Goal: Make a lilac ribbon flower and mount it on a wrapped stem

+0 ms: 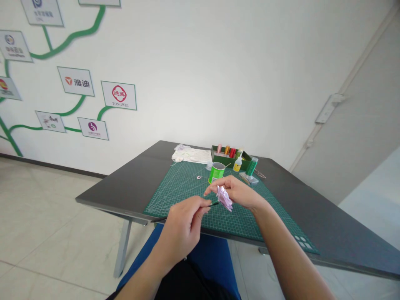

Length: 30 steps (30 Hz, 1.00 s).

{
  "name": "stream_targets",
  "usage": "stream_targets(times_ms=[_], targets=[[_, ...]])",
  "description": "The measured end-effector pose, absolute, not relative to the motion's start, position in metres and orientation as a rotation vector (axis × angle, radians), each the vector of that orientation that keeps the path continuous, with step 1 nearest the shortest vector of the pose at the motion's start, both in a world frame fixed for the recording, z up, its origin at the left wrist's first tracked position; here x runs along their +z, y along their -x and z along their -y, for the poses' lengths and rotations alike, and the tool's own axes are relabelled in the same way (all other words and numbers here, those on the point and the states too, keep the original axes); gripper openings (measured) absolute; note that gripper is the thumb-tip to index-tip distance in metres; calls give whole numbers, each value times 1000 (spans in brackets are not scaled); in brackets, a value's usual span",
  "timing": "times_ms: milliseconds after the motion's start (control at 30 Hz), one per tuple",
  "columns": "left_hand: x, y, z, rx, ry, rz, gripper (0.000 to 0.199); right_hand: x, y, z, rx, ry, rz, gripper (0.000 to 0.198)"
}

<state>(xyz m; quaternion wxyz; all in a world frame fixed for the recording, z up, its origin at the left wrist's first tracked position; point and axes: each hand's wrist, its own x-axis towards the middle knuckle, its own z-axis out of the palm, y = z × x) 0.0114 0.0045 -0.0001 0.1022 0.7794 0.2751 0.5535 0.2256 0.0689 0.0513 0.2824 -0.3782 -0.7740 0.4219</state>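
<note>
Green can as landmark; "near side" means toward me.

Lilac flower: near side of the can and slightly right of it, raised over the mat, bloom tilted. Its dark green stem runs down-left from the bloom, away from the can's right.

My left hand: left of the can and well to its near side. Thumb and forefinger narrow, pinched on the stem close under the bloom. A thin dark length shows on the far left of this hand; I cannot tell whether it is the same stem.

My right hand: near side of the can and right, behind the bloom. Forefinger points left, bent; the rest are partly covered by petals. Cannot tell whether they grip anything.

Just left of the can: a small pale ring. Beyond its left side, a clear round container. Further back and left, a white sheet with pale pieces on it.

Behind the can and right: dark green box, coloured spools inside. Right of the can, in order: glue bottle, green tube by a clear flat case, then pliers-like tool.

Under the can: green gridded mat, on a dark table.
</note>
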Motion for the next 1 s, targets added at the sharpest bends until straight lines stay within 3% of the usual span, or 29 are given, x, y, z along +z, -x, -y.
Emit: stream_targets(times_ms=[333, 500, 633, 833, 1000], targets=[[0, -9, -12, 1597, -1995, -771, 15, 1, -231, -12, 1210, 1062, 1829, 58], [-2, -12, -14, 1484, -1679, -613, 16, -25, -225, 4, 1242, 955, 1571, 49], [-3, -13, -18, 1353, -1420, -486, 33, -51, -215, -4, 1310, 706, 1291, 45], [-4, -13, -23, 1352, -1291, -432, 38, -60, -219, -25, 839, 1112, 1069, 53], [-3, -14, -21, 1332, -1348, -496, 38, -50, -224, -9, 321, 1339, 1057, 38]])
